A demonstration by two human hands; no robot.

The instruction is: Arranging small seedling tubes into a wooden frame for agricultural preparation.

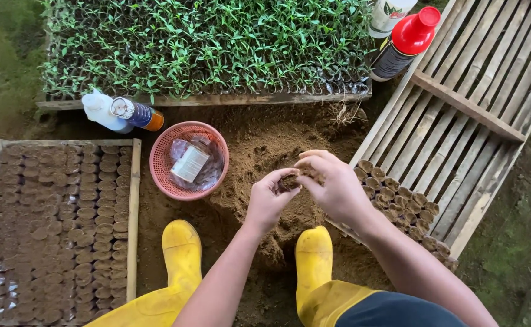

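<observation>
My left hand [269, 198] and right hand [332, 184] pinch one small soil-filled seedling bag [289, 180] together, above the soil heap [265, 151]. Squeezing harder could burst it (soil looks loose), spilling before the slatted tray [459, 109] beside my right hand.

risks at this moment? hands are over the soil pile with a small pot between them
1. The left hand and right hand pinch a small soil-filled pot in mid-air; loose soil could spill back onto the soil pile.
2. The wooden slat tray holds filled pots only at its near corner, close to the right forearm; a nudge might topple them.
3. The pink basket sits on the pile's edge and could get soil in it.
</observation>
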